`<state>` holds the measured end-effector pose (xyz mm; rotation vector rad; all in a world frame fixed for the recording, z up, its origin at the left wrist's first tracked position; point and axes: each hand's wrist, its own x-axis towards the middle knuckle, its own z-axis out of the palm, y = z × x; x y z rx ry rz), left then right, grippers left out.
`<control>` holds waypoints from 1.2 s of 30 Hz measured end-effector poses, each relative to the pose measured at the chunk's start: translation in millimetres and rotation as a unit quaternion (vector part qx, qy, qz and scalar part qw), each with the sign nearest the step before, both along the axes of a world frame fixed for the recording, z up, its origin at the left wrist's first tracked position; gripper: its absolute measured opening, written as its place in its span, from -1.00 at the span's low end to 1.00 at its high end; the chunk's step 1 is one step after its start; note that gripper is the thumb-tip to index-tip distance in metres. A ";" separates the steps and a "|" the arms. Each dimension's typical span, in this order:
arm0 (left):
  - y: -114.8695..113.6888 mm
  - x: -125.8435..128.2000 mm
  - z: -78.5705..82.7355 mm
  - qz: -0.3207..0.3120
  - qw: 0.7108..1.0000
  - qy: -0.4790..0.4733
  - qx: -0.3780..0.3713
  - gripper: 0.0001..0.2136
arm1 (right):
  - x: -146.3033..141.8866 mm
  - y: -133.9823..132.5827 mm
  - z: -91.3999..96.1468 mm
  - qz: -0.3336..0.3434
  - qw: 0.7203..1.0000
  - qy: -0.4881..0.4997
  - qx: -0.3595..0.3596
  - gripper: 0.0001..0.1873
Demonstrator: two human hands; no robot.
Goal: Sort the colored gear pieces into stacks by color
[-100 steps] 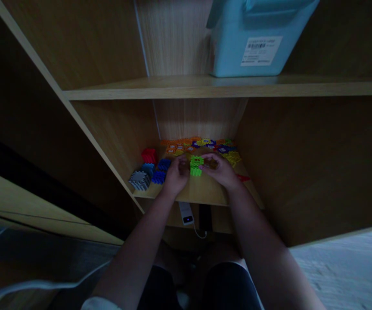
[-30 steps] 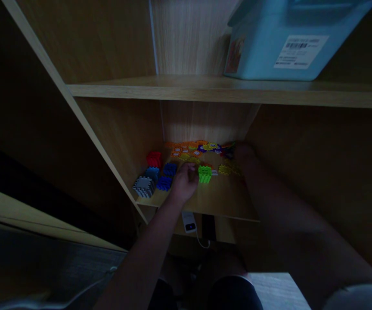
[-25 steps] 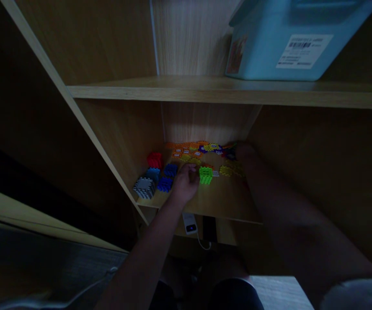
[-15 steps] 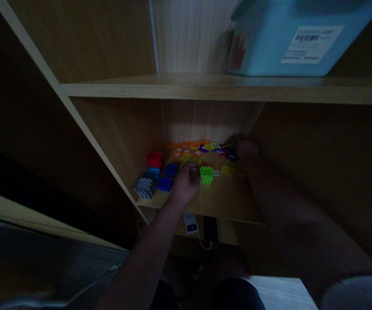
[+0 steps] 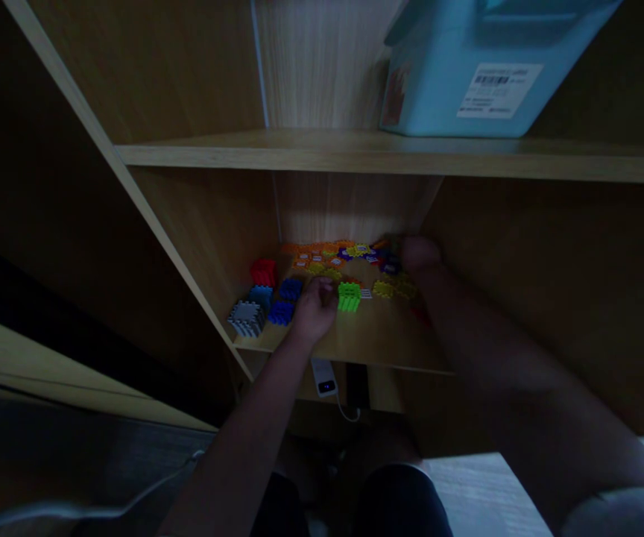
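My left hand (image 5: pixel 315 309) rests low over the shelf with its fingers loosely curved and a gap beside the thumb. I see nothing held in it. Just right of it stands a stack of bright green toothed plastic building pieces (image 5: pixel 349 297); whether the hand touches it is unclear. Blue stacks (image 5: pixel 282 312) lie to its left. Deep in the right back corner is my right hand (image 5: pixel 420 255), its fingers hidden in shadow among dark pieces (image 5: pixel 390 265). Yellow pieces (image 5: pixel 383 289) lie before it, and orange ones (image 5: pixel 316 258) spread along the back.
Stacks of red (image 5: pixel 263 272), light blue (image 5: pixel 261 296) and grey pieces (image 5: pixel 247 318) stand by the left wall. An upper shelf (image 5: pixel 322 156) overhangs the hands, carrying a light blue bin (image 5: pixel 439 89). Below lies a white device (image 5: pixel 323 378) with a cable, beside a black object (image 5: pixel 357 386).
The view has shifted slightly, moving the shelf contents left in the picture. Both hands keep nearly the same places among the pieces; the green stack stays beside my left hand.
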<state>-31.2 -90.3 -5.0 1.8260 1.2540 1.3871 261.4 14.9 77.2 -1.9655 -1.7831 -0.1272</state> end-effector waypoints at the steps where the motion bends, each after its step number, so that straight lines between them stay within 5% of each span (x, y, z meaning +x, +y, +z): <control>1: 0.9 0.1 -0.6 0.001 1.000 -0.005 0.003 -0.64 | -1.5 -2.9 1.6 -0.008 1.000 -0.003 -0.003 -0.81; 4: 2.1 0.1 -0.4 0.004 1.000 -0.017 0.017 -0.68 | -11.4 -17.5 5.5 -0.034 0.999 -0.004 0.005 -0.70; 8: -5.0 -1.0 8.2 0.009 0.998 -0.036 0.050 -0.77 | -38.2 -56.0 6.8 -0.021 0.986 0.090 0.135 -0.58; 11: -15.9 -2.4 16.9 0.011 0.996 -0.044 0.079 -0.76 | -61.1 -93.0 0.2 0.071 0.966 0.083 0.236 -0.61; 16: -27.1 -3.0 20.8 -0.030 0.988 -0.066 0.137 -0.47 | -81.9 -132.5 -29.3 0.251 0.925 -0.034 0.283 -0.76; 19: -28.4 -3.7 19.8 -0.043 0.983 -0.067 0.166 -0.48 | -83.7 -139.7 -45.8 0.316 0.902 -0.080 0.283 -0.70; 26: -30.1 -3.4 21.1 -0.030 0.981 -0.044 0.185 -0.67 | -86.4 -145.0 -56.3 0.356 0.894 -0.095 0.254 -0.53; 31: -27.0 -5.2 18.4 0.045 0.979 -0.054 0.189 -0.77 | -87.9 -139.7 -61.5 0.364 0.893 -0.010 0.263 -0.54; 36: -24.6 -11.7 17.8 0.086 0.970 -0.021 0.228 -0.66 | -87.2 -134.3 -69.8 0.319 0.897 0.107 0.289 -0.72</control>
